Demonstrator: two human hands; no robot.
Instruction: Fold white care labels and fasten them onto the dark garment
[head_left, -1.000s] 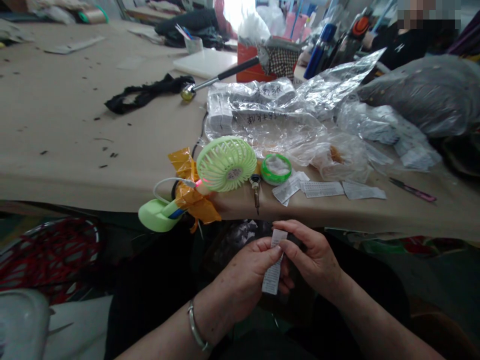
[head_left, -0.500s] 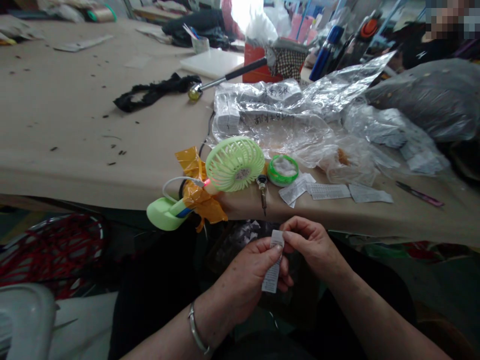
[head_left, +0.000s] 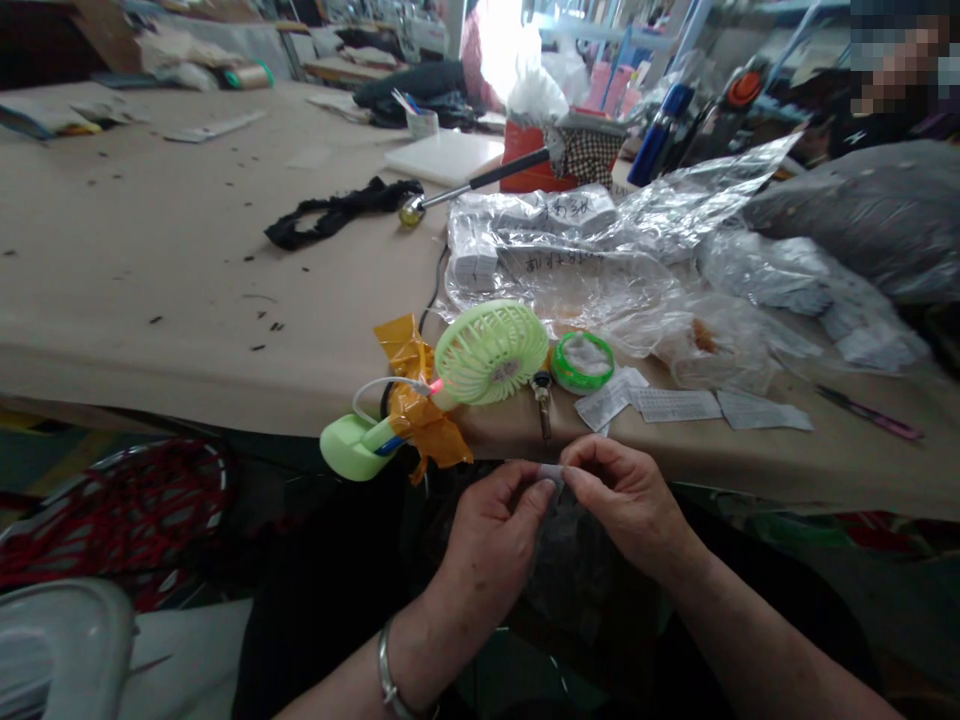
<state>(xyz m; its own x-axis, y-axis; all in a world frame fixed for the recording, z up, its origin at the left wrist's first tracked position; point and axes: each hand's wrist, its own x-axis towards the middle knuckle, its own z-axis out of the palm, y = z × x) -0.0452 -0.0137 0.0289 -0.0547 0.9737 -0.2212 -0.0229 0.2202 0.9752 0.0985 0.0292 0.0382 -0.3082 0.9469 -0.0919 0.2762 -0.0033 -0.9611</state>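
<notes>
My left hand [head_left: 491,535] and my right hand [head_left: 626,500] meet just below the table's front edge. Both pinch a small white paper label [head_left: 550,471] between thumb and fingertips; only its top edge shows. A silver bracelet [head_left: 388,680] circles my left wrist. Just beyond my fingers a light green mini fan [head_left: 491,352] is taped to the table edge with orange tape [head_left: 420,410]. A small dark tool [head_left: 543,400] lies beside the fan. More printed white labels [head_left: 675,404] lie flat on the table to the right.
A green-rimmed round container [head_left: 583,361] sits by the fan. Clear plastic bags with label stacks [head_left: 555,250] cover the table's right half. Black fabric [head_left: 337,210] and a metal-tipped rod [head_left: 480,180] lie farther back. Pink scissors [head_left: 870,411] lie right. A person sits at far right.
The label hung down in full view between my hands; now it is gathered between my fingertips with only its top showing. The view has shifted left and down.
</notes>
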